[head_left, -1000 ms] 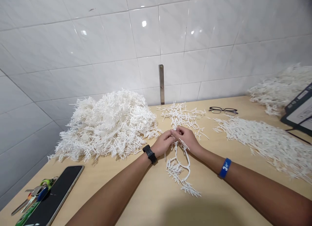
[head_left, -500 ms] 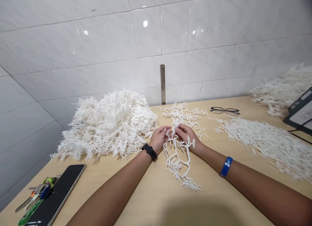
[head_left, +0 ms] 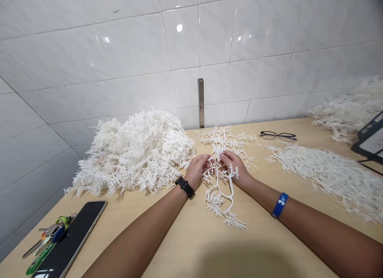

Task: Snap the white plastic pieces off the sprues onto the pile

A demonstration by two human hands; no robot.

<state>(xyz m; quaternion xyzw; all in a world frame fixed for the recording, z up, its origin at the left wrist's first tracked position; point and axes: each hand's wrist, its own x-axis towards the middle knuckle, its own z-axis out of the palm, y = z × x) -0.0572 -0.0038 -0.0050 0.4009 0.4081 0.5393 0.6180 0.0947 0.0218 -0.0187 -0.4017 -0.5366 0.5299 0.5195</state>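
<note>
On wooden table | white plastic strand is pinched by right hand | left hand is held apart beside it, grip unclear | white heap is piled leftward

Right hand grips a branched white strand — left hand just beside it.

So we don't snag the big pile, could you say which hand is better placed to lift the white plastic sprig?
Probably the right hand: it sits over the sprig, farther from the pile than the left hand.
</note>
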